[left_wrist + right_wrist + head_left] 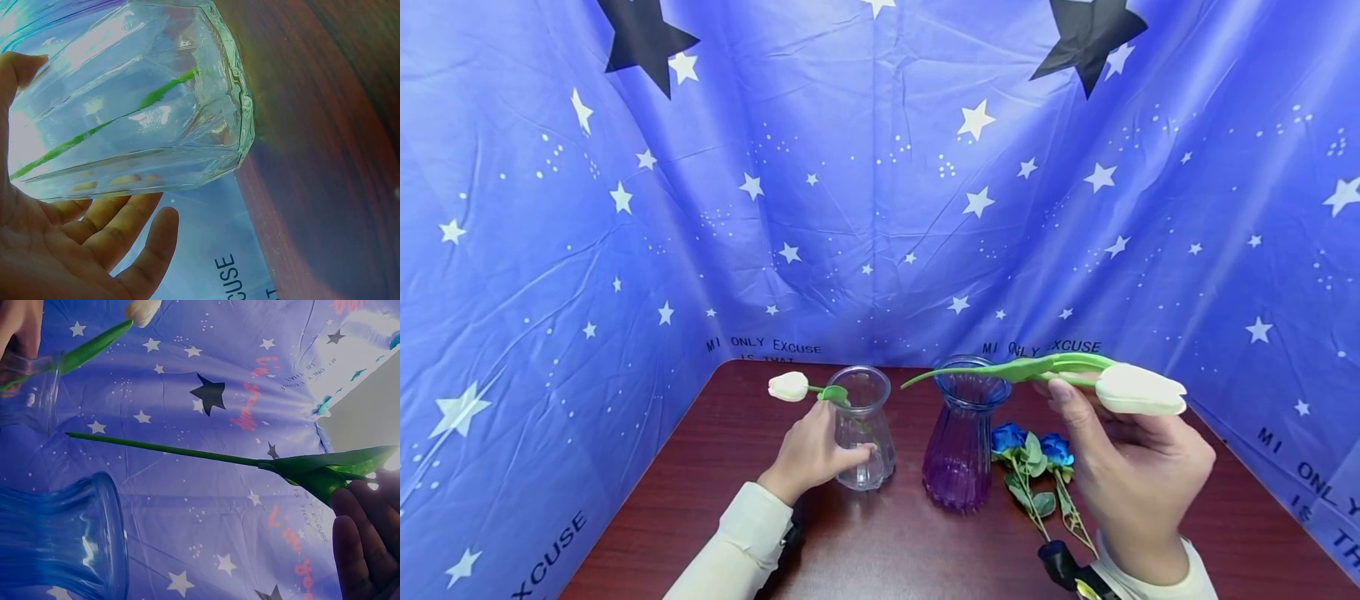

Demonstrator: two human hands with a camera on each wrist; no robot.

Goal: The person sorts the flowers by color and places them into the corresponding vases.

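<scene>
My left hand [808, 454] holds the clear glass vase [878, 458] by its side, its thumb on the near face and its fingers around the far side. A white tulip [787, 386] stands in that vase, its bloom leaning left past the rim; through the glass, its green stem [153, 97] runs toward the base. Raised at the right, my right hand [1142, 479] pinches a second white tulip [1138, 390] just below the bloom. This tulip lies nearly level, its stem tip [72, 434] pointing left toward the clear vase, over the purple-blue glass vase [955, 467].
Two blue roses [1009, 436] with leafy stems lie on the dark red wooden table [880, 554], right of the purple-blue vase and partly behind my right hand. A blue star-patterned cloth [872, 200] hangs around the table's back and sides.
</scene>
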